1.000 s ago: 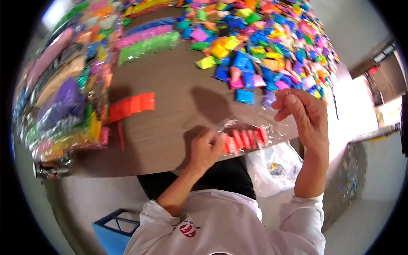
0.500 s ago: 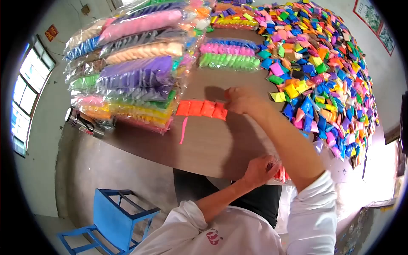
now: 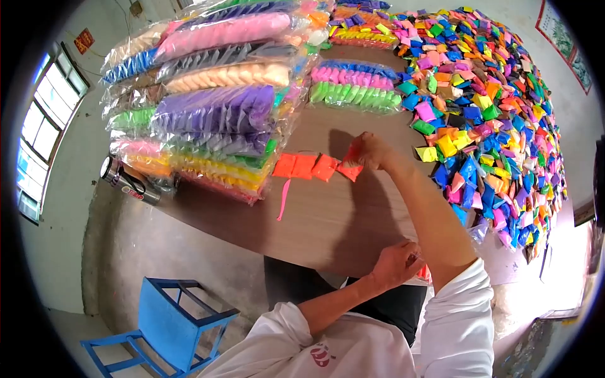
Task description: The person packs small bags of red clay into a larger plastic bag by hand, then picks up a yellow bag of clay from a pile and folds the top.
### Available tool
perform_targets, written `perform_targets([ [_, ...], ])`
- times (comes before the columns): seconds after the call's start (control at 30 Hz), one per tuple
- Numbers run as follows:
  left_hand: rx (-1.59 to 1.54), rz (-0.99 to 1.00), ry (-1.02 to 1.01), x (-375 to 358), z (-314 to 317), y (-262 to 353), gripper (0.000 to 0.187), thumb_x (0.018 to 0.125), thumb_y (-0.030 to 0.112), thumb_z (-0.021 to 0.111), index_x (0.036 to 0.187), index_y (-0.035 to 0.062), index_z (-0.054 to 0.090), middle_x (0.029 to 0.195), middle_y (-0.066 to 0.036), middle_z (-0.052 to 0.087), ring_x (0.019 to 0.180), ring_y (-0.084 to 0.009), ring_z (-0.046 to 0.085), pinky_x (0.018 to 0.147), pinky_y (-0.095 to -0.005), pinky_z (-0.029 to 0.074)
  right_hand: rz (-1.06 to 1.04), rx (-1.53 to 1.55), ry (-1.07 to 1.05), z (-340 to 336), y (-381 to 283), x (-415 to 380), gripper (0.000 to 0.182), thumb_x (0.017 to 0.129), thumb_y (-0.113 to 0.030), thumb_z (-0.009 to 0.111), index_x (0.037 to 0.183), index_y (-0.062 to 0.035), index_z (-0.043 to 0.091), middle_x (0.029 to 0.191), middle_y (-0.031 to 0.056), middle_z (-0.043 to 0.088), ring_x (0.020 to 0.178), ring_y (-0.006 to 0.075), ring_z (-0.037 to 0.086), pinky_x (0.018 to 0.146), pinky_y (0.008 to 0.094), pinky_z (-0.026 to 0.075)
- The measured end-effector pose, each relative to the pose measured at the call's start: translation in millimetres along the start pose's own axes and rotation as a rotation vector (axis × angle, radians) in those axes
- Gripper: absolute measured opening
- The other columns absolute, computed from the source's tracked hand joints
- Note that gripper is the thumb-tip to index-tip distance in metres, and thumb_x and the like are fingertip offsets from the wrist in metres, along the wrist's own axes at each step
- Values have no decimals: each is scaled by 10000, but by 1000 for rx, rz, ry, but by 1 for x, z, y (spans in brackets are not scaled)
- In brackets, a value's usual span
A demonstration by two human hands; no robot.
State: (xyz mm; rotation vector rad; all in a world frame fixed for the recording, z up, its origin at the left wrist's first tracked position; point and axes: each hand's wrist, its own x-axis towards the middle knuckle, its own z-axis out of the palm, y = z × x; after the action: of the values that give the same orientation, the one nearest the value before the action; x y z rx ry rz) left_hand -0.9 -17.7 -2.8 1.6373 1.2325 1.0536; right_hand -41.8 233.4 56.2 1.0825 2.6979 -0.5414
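Observation:
My right hand (image 3: 372,153) reaches over the table with its fingers pinched at the right end of a row of orange-red packets (image 3: 305,166). The packet nearest these fingers (image 3: 350,170) sits tilted out of line. A thin pink strip (image 3: 283,200) lies below the row. Down at the table's front edge, my left hand (image 3: 397,264) is closed on what looks like a clear plastic bag. Red packets (image 3: 425,274) show just beside it, partly hidden by my right arm.
Stacked clear bags of coloured packets (image 3: 217,113) stand on the left of the table (image 3: 246,220). Bagged green and pink packets (image 3: 356,94) lie farther back. A heap of loose coloured packets (image 3: 485,126) covers the right side. A steel flask (image 3: 129,181) and blue chair (image 3: 167,321) are left.
The right end of the orange-red row has shifted and tilted under my right hand. My left hand stays low by the table edge. The whole view has moved slightly.

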Motion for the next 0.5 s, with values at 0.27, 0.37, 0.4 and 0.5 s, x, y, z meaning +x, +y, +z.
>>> perform_targets([
  [0.27,117,291,126,0,19,-31,217,886,227,660,1053,89,673,952,-120,698,862,-320,682,734,-411,552,148,335,81,0,-55,-4,626,774,-448,841,1218,-45,661,1226,144,662,1187,321,594,996,397,486],
  [0.37,133,324,109,-1,17,-28,232,880,223,653,1081,112,683,1022,-90,711,919,-308,680,763,-407,554,119,461,73,10,-51,-3,678,742,-465,860,1226,-41,648,1246,172,644,1208,325,581,990,398,486],
  [0.4,166,331,130,-2,22,-34,228,878,222,657,1081,120,686,1032,-82,711,930,-302,680,766,-401,556,132,369,127,25,-42,8,653,722,-502,847,1182,-81,651,1159,159,672,1125,319,621,935,410,506],
  [0.5,264,366,150,-1,23,-30,225,876,213,659,1084,132,690,1043,-73,711,951,-291,680,771,-389,559,167,254,143,31,-41,6,688,696,-547,845,1161,-77,655,1118,152,691,1080,326,642,913,416,515],
])
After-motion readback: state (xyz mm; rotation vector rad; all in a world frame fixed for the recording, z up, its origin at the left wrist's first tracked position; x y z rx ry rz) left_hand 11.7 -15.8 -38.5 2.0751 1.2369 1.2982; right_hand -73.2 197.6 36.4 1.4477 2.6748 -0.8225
